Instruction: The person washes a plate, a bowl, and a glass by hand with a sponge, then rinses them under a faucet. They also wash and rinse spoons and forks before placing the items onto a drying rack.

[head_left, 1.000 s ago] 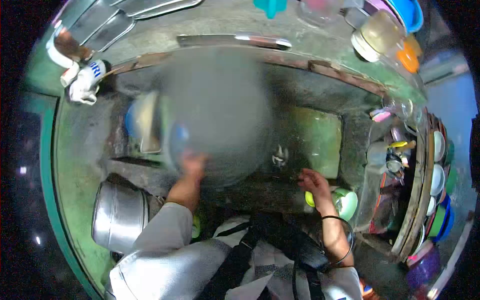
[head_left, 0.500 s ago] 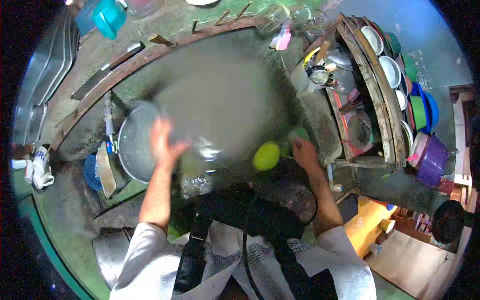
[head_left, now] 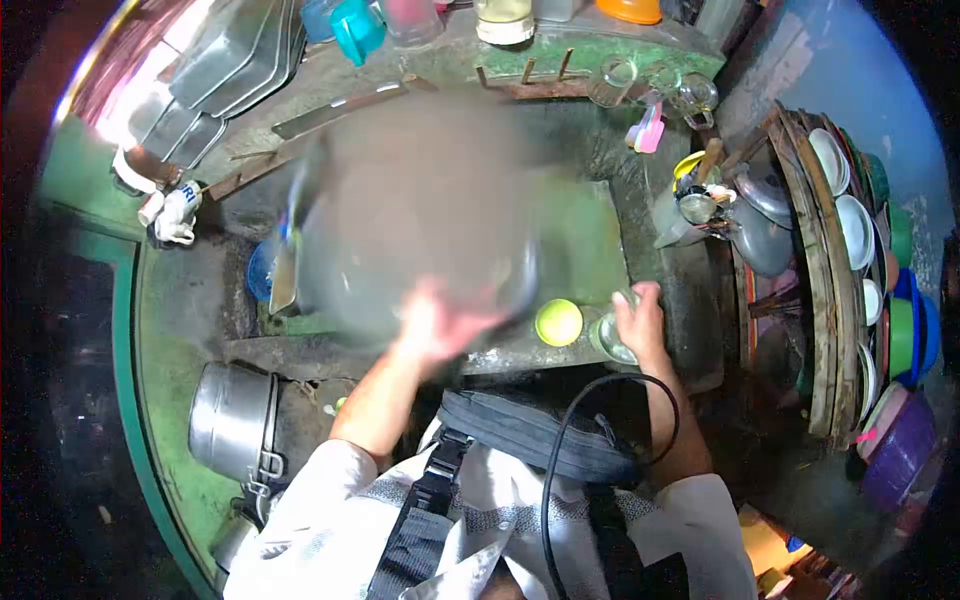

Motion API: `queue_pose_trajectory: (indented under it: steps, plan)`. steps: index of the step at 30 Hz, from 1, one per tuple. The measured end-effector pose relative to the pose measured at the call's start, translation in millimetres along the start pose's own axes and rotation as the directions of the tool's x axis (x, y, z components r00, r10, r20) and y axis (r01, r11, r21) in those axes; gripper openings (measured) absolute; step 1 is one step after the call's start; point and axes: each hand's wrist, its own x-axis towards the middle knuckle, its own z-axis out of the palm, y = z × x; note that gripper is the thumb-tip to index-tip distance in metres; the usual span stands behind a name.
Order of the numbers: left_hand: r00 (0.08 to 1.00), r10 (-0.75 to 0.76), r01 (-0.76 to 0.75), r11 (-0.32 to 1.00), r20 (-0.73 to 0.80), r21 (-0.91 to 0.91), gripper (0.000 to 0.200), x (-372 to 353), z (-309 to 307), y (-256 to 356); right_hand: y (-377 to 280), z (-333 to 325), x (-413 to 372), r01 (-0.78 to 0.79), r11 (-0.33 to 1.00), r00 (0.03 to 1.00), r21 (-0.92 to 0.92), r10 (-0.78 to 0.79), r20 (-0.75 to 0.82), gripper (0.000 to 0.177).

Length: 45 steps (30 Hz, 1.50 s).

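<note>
My left hand [head_left: 440, 325], smeared by motion, is at the near side of a large grey round vessel [head_left: 365, 290], perhaps a basin. Its fingers are too blurred to show whether they grip the rim. My right hand [head_left: 642, 318] is closed around the upper part of a clear drinking glass [head_left: 610, 342] at the near edge of the sink counter. Just left of that glass stands a yellow-green cup [head_left: 558, 323], its open top facing me. A heavy blur hides most of the vessel's inside and the middle of the sink.
A rack of plates [head_left: 855, 230] and a utensil holder [head_left: 685, 215] stand at right. Several glass mugs [head_left: 690, 95] sit on the back ledge [head_left: 640, 45]. A metal pot [head_left: 232, 420] is at lower left; a blue basket [head_left: 262, 270] lies beyond it.
The view has shifted, moving the surroundings in the frame. My left hand has moved right relative to the sink, with the grey vessel beside it. The glass at my right hand now shows clearly.
</note>
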Motion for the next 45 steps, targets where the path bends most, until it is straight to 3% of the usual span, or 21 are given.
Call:
queue_pose_trajectory:
  steps: [1,3,4,5,6,8,10,13,15,19,22,24,25,27,28,33,37,38,41,44,45]
  plan:
    - [1.000,-0.015,0.015,1.000,0.006,0.003,0.052,1.2,3.4,-8.6,-19.8,-4.5,6.1,0.207,0.970,0.973,0.125,-0.191,-0.126,0.036]
    - [0.999,-0.032,0.033,0.999,-0.027,0.042,0.051,-0.3,31.6,-15.5,-79.7,-8.9,18.7,0.193,0.894,0.980,0.404,-0.194,-0.038,0.037]
    - [0.995,-0.034,0.045,0.993,-0.097,0.110,0.052,-1.2,58.6,-13.0,-106.9,-4.2,19.2,0.313,0.833,0.949,0.456,-0.287,-0.127,0.035]
    - [0.988,-0.032,0.056,0.986,-0.152,0.157,0.052,-1.0,79.1,-11.4,-129.8,-2.6,16.3,0.429,0.756,0.903,0.495,-0.370,-0.219,0.033]
    - [0.982,-0.029,0.064,0.981,-0.189,0.181,0.053,-0.3,95.7,-7.5,-151.0,-16.1,5.0,0.603,0.707,0.797,0.370,-0.515,-0.315,0.035]
    - [0.968,-0.058,0.099,0.982,-0.244,0.159,0.055,-4.6,122.8,4.3,-167.6,-21.3,-7.4,0.689,0.649,0.724,0.322,-0.634,-0.271,0.031]
    - [0.950,-0.120,0.148,0.986,-0.290,0.079,0.057,-18.1,151.4,18.2,-170.0,-20.7,-4.1,0.704,0.615,0.703,0.355,-0.677,-0.220,0.027]
    - [0.917,-0.210,0.215,0.976,-0.338,-0.023,0.060,-30.3,190.1,40.1,-156.7,-11.0,21.1,0.516,0.699,0.848,0.495,-0.497,-0.183,0.016]
    - [0.950,-0.112,0.124,0.992,-0.291,0.022,0.058,-29.5,187.7,43.8,-168.6,-17.1,20.3,0.468,0.685,0.873,0.559,-0.456,-0.172,0.013]
    - [0.974,0.006,-0.001,1.000,-0.228,0.021,0.056,-26.5,154.4,37.7,-205.5,-30.5,0.5,0.675,0.685,0.735,0.275,-0.657,-0.167,0.017]
    - [0.949,-0.109,0.052,0.980,-0.295,-0.193,0.057,-30.5,118.0,35.9,-211.7,-31.2,12.3,0.722,0.673,0.690,0.161,-0.684,-0.236,0.024]
    - [0.926,-0.171,0.051,0.940,-0.337,-0.338,0.057,-34.1,131.9,55.5,-210.4,-5.1,22.8,0.596,0.664,0.795,0.453,-0.569,-0.211,0.021]
    - [0.902,-0.150,0.049,0.967,-0.404,-0.250,0.058,-36.7,148.5,64.2,-209.7,8.0,27.9,0.515,0.628,0.839,0.583,-0.507,-0.197,0.019]
    - [0.874,-0.131,0.062,0.985,-0.468,-0.160,0.059,-41.3,154.4,73.9,-242.6,-20.5,0.6,0.624,0.702,0.774,0.344,-0.616,-0.147,0.021]
    - [0.916,-0.068,0.034,0.995,-0.395,-0.092,0.059,-40.0,143.9,75.2,-243.7,-20.0,-7.0,0.681,0.662,0.722,0.312,-0.678,-0.137,0.024]
    - [0.971,-0.228,0.206,0.950,-0.072,-0.235,0.059,-50.4,93.2,108.8,-233.6,-5.2,-4.3,0.858,0.441,0.472,0.264,-0.879,-0.067,0.030]
    - [0.967,-0.217,0.242,0.949,0.135,-0.202,0.053,-51.4,81.7,129.0,-238.6,6.3,-9.4,0.871,0.427,0.474,0.242,-0.861,-0.186,0.033]
    - [0.979,-0.177,0.183,0.982,0.104,-0.052,0.053,-58.5,88.2,131.1,-241.2,9.6,-9.0,0.828,0.473,0.540,0.300,-0.817,-0.202,0.033]
    - [1.000,-0.023,0.023,0.968,-0.003,0.248,0.055,-75.0,98.7,123.7,-232.1,32.6,4.0,0.812,0.470,0.542,0.347,-0.827,-0.150,0.037]
    - [0.986,0.105,-0.076,0.974,-0.130,0.213,0.053,-70.4,77.2,95.8,-241.8,25.7,-4.5,0.783,0.464,0.524,0.414,-0.851,-0.040,0.035]
    - [0.991,0.124,-0.116,0.985,-0.059,0.124,0.052,-70.4,85.6,102.3,-250.1,17.4,-10.7,0.800,0.452,0.509,0.394,-0.859,-0.049,0.035]
